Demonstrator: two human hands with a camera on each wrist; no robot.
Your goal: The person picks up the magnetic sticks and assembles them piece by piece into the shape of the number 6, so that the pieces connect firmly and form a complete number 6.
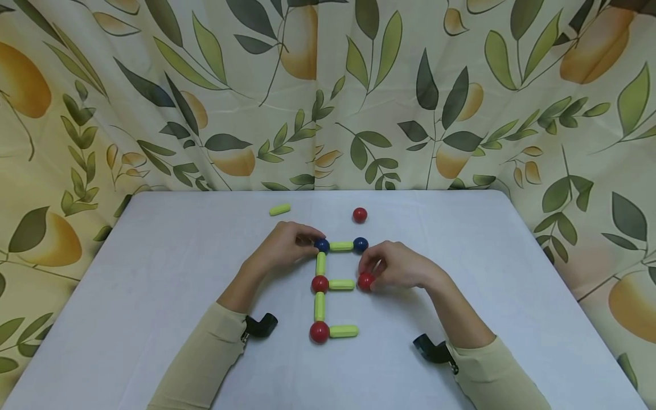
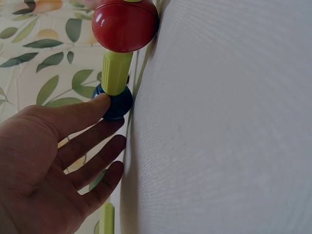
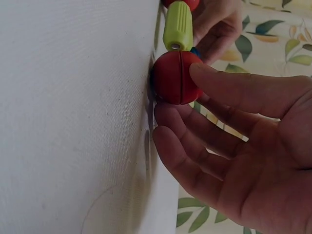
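Note:
Green rods and balls form an E-like shape on the table. My left hand (image 1: 287, 245) pinches the blue ball (image 1: 322, 245) at its upper left corner, thumb and forefinger on it in the left wrist view. A second blue ball (image 1: 361, 245) ends the top rod (image 1: 341, 246). My right hand (image 1: 402, 265) holds a red ball (image 1: 366, 282) between thumb and fingers, close to the free end of the middle rod (image 1: 341, 284); whether they touch I cannot tell. Red balls (image 1: 320, 283) (image 1: 319, 332) join the left side, and the bottom rod (image 1: 344, 331) has a bare right end.
A loose green rod (image 1: 279, 209) lies at the back, left of centre. One loose red ball (image 1: 360, 214) sits behind the right blue ball. The white table (image 1: 154, 273) ends at a patterned curtain (image 1: 287, 114).

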